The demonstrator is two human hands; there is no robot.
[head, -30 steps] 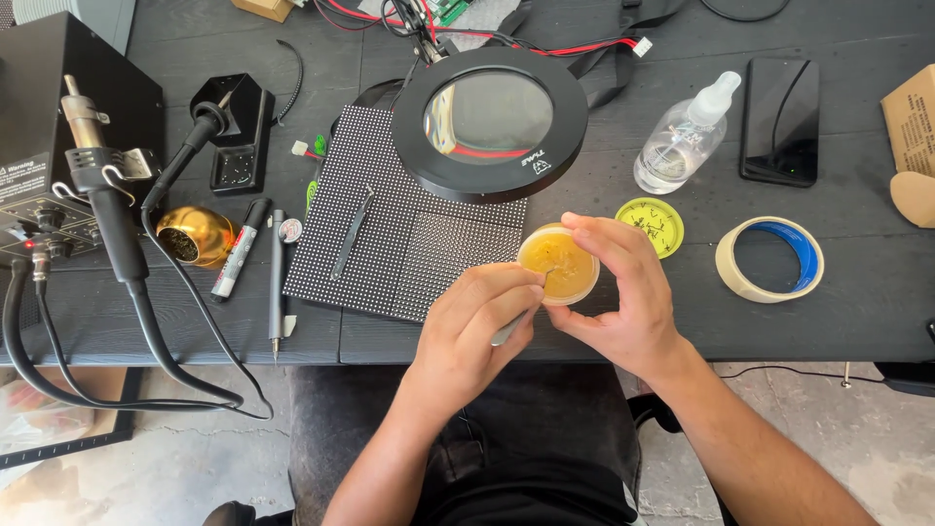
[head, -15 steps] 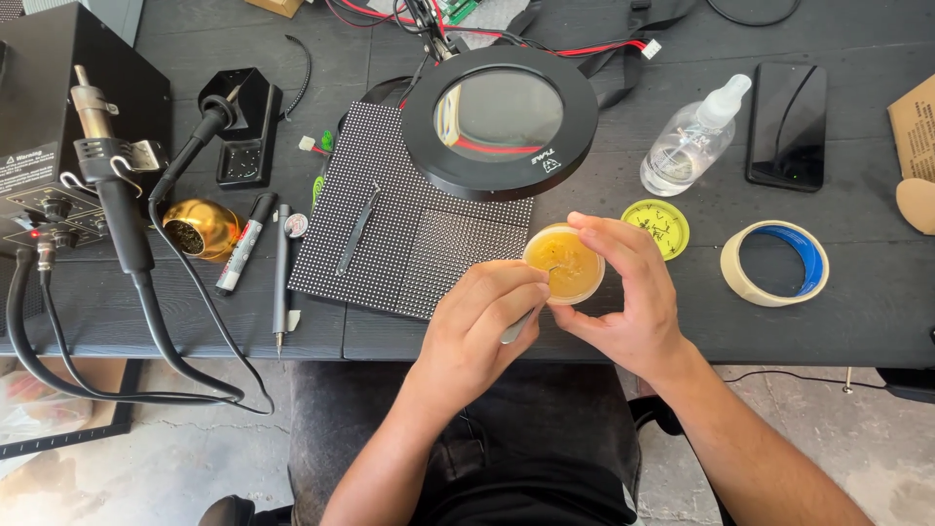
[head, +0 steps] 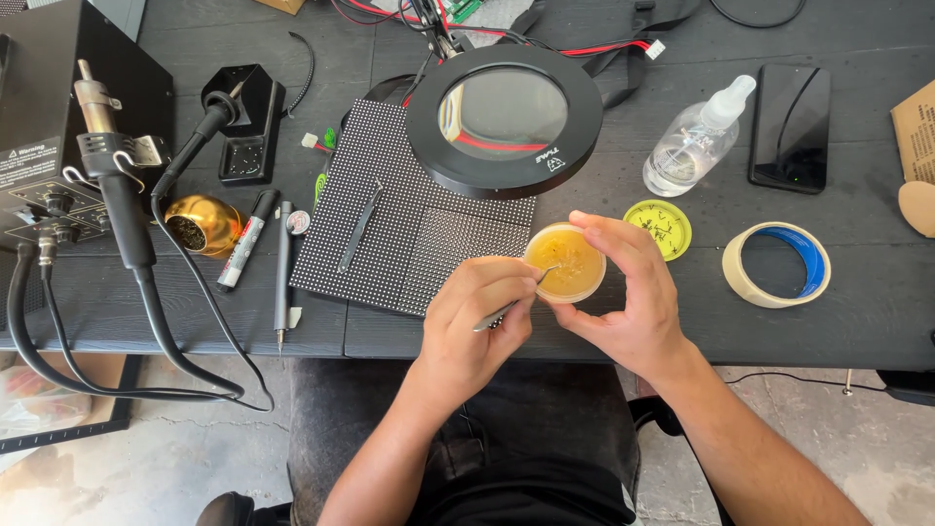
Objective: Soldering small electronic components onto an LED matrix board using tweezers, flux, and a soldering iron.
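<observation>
My right hand (head: pixel 628 292) cups a small round tub of amber paste (head: pixel 566 263) just above the near part of the black table. My left hand (head: pixel 479 317) pinches thin metal tweezers (head: pixel 506 307) whose tips dip into the tub. The tub's yellow lid (head: pixel 658 229) lies on the table to the right. Directly behind the hands lies a black dotted LED panel (head: pixel 390 229) with a second pair of tweezers (head: pixel 360 229) resting on it.
A round black magnifier lamp (head: pixel 504 119) hangs over the panel. On the left are a hot-air station (head: pixel 49 127), its handpiece (head: pixel 112 185), a brass tip-cleaner (head: pixel 202 224) and pens (head: pixel 246 241). A spray bottle (head: pixel 693 141), phone (head: pixel 790 127) and tape roll (head: pixel 776 264) lie right.
The tub has been lowered slightly and tilted open toward me. My left hand's tweezers now reach into the paste instead of hiding behind the fingers.
</observation>
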